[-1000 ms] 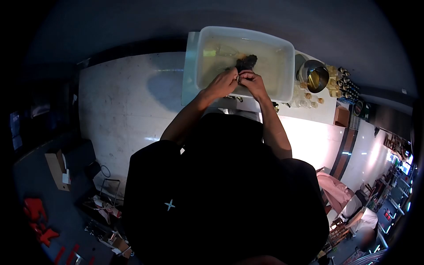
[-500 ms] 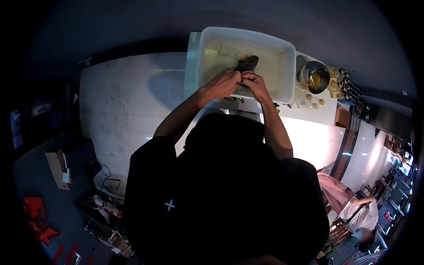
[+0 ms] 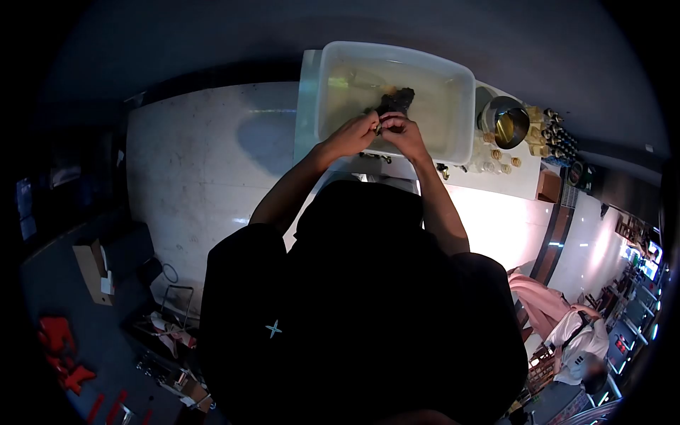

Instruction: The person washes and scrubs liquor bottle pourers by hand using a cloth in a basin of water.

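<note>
A white plastic tub (image 3: 467, 113) with pale cloudy liquid in it stands in front of me. Over its near edge, my left hand (image 3: 354, 133) and my right hand (image 3: 402, 134) meet with their fingers pinched together. Between the fingertips is something small, with a hint of yellow, mostly hidden and too small to name. A dark, crumpled, wet-looking piece (image 3: 398, 101) lies in the tub just beyond my fingers; whether they touch it I cannot tell.
Right of the tub stand a metal bowl (image 3: 508, 123) with yellow liquid, several small clear jars (image 3: 495, 155) with gold rims, and rows of dark-topped bottles (image 3: 562, 142). Small dark-and-gold pieces (image 3: 444, 171) lie at the near edge. A person (image 3: 577, 340) is at lower right.
Both hands have shifted slightly left, still close together, and the fingers have turned a little around the small thing. At lower right, the other person has changed posture.
</note>
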{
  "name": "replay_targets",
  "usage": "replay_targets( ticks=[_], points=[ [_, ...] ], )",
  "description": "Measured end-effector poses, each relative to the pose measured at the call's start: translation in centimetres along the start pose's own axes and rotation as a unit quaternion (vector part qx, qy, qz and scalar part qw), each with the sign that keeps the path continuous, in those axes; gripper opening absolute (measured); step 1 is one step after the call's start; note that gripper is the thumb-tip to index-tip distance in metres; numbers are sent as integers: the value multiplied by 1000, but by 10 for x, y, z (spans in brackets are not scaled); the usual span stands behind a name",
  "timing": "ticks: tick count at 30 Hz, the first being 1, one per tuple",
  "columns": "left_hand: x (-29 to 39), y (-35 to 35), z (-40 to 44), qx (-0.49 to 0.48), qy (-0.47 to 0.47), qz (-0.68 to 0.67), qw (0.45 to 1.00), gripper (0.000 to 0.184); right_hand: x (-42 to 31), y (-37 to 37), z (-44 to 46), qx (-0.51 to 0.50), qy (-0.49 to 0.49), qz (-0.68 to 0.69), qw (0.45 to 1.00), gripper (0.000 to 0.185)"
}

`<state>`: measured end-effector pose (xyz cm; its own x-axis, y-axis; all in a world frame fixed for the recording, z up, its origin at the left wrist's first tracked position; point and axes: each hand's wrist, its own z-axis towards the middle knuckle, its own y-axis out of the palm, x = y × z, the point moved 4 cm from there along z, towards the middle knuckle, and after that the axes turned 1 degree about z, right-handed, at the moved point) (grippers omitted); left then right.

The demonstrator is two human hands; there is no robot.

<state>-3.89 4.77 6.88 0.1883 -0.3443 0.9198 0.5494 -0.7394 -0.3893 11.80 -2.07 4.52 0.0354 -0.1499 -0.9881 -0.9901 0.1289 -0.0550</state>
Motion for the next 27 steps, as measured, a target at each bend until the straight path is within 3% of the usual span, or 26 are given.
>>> replay_targets(
  ticks=[5,20,27],
  points=[
    [0,1,0,5,5,21,1000,11,7,-1,2,10,-1,-49,999,11],
    [12,-2,-2,-2,2,37,999,13,-10,6,-4,28,-32,6,999,10],
    [14,-2,-4,0,18,44,999,13,-24,6,-11,66,-34,-82,994,10]
  ],
)
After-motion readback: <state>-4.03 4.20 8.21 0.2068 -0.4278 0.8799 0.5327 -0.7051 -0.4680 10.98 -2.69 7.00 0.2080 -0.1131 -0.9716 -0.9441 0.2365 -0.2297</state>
